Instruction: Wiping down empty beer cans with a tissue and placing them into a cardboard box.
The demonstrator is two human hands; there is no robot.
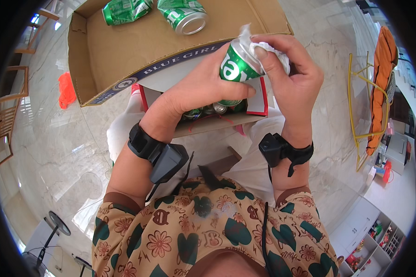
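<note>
My left hand is wrapped round a green and silver drink can, held tilted above a box. Between the thumb and fingers of my right hand is a crumpled white tissue, pressed at the can's silver end. Two more green cans, a crushed one and a dented one, lie in a shallow cardboard tray beyond my hands. Below the held can, a red-edged cardboard box contains several cans, partly hidden by my left hand and wrist.
An orange-red plastic bag lies on the marble floor left of the tray. To the right stands a yellow metal-framed chair with an orange cushion. Wooden chairs are at the far left, a white shelf cabinet at the lower right.
</note>
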